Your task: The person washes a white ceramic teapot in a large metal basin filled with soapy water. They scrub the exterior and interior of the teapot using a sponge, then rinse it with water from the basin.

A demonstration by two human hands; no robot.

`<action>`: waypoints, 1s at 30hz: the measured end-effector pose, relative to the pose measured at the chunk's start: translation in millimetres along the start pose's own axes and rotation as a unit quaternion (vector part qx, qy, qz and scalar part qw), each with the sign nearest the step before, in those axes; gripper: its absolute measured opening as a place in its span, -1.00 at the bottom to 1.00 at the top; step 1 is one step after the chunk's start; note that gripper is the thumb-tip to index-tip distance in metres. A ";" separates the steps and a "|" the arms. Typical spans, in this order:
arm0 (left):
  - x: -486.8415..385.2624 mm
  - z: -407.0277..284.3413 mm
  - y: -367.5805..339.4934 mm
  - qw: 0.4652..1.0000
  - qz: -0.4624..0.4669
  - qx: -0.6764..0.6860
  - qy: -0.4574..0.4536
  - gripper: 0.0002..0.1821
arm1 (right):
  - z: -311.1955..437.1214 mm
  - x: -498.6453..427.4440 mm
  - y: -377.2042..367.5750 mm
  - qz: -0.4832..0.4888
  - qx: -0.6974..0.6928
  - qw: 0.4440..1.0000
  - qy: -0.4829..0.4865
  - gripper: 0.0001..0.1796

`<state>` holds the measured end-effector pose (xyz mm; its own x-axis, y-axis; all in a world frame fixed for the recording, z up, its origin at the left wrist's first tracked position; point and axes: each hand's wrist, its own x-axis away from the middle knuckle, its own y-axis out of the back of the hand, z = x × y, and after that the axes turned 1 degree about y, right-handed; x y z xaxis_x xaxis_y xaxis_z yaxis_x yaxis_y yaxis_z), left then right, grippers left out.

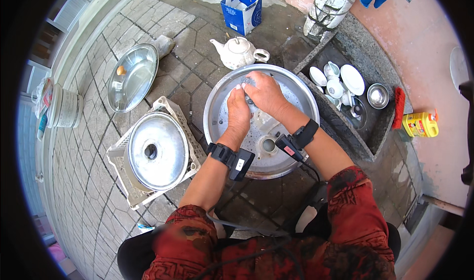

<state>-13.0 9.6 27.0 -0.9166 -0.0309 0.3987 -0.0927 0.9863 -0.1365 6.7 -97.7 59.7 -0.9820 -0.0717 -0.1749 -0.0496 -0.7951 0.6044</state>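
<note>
A wide round metal pan [216, 150] lies before me, with suds and grey drops over its inside. My right hand [267, 93] is curled over its far part, gripping a grey scrubber [249, 81] that looks like steel wool. Beside it, my left hand [238, 108] has its thumb raised close to the right fingertips; its other fingers are hidden, so its grip cannot be told. Below the hands, a pale clear piece [267, 124] and a small round metal fitting [268, 144] show in the pan. A white teapot [237, 50] stands just beyond the rim.
At left, a metal lid [159, 169] rests on a plastic crate [133, 196], near a glass lid [135, 78]. A stone trough [364, 145] at right holds white dishes [351, 79] and a steel bowl [377, 96]. Also nearby: a blue box [242, 15], a yellow bottle [420, 124].
</note>
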 end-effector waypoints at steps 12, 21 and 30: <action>-17.7 -9.0 10.7 0.978 -0.099 0.184 0.017 -0.65 | 6.5 45.3 -16.0 -0.025 -0.081 0.996 0.022 -0.72; -20.0 -17.1 5.0 0.980 -0.089 0.009 -0.177 -0.62 | 29.3 24.8 0.0 -0.143 -0.019 0.980 0.141 -0.76; -2.2 -15.4 2.9 0.980 -0.078 -0.049 -0.176 -0.64 | 10.5 8.4 -17.2 -0.102 -0.061 0.986 -0.118 -0.65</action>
<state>-5.3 15.1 39.7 -0.9733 -0.2193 0.0677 -0.2201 0.9755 -0.0043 -2.7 -78.3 56.0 -0.9697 0.2278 -0.0883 -0.2420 -0.8459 0.4753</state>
